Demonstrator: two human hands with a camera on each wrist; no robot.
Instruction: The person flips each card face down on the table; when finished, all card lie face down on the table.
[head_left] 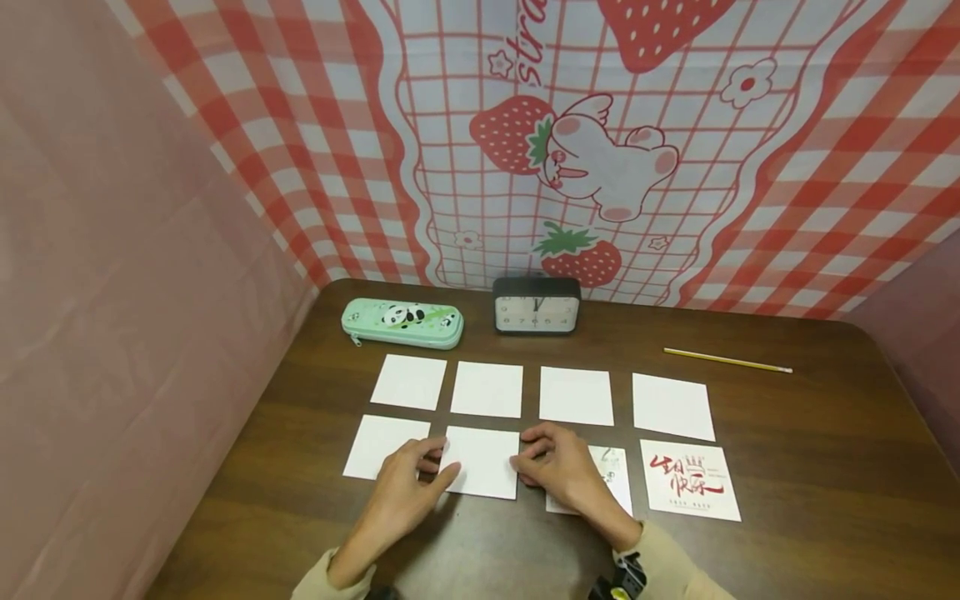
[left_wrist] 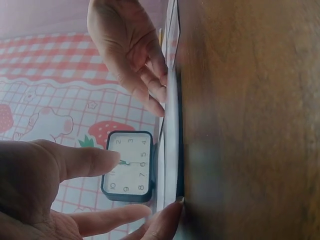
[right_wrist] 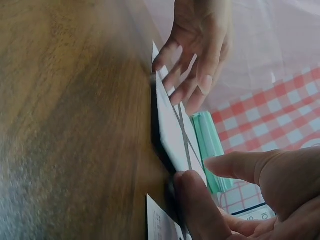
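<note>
A blank white card lies between the two hands in the front row of cards. At its left edge is my left hand, thumb near the front corner and another fingertip near the back corner. My right hand touches the card's right edge with a digit, its index finger extended apart from the card. Both wrist views show the fingers fairly straight, with a dark strip under the card. Beneath the right hand lies a partly covered printed card; beside the left hand is another white card.
Several white cards form a back row. A card with red lettering lies at right. Farther back are a green panda pencil case, a black-framed clock and a yellow pencil. A strawberry-patterned cloth hangs behind the table.
</note>
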